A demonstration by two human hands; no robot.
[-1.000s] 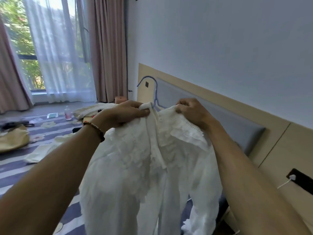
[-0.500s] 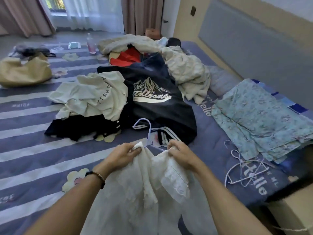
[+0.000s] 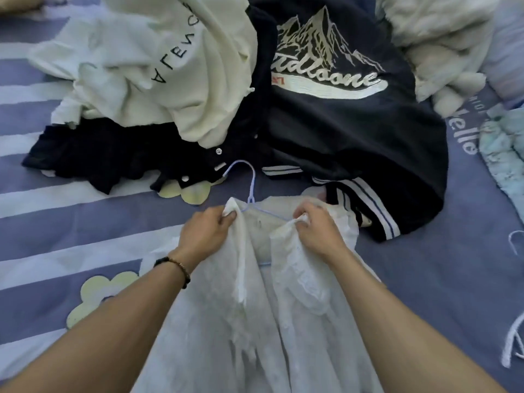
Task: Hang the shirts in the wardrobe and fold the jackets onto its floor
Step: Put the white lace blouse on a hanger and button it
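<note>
A white lacy shirt [image 3: 255, 321] lies front-open on the striped bed, threaded on a pale blue hanger [image 3: 251, 182] whose hook points away from me. My left hand [image 3: 207, 234] pinches the shirt's left collar edge. My right hand [image 3: 317, 231] grips the right collar edge beside the hanger's shoulder. Just beyond the hook lies a dark navy jacket [image 3: 340, 117] with a mountain emblem and striped cuffs. A cream sweatshirt [image 3: 158, 66] with black lettering is heaped over the jacket's left side.
The bed cover [image 3: 71, 222] is purple with white stripes and flower patches. An off-white garment [image 3: 436, 43] is piled at the top right. A light blue floral cloth [image 3: 507, 154] lies at the right edge, with a white hanger [image 3: 513, 347] below it.
The shirt on its hanger has come down from in front of the headboard onto the bed. My view has tilted down and closer. Both hands keep hold of the collar edges.
</note>
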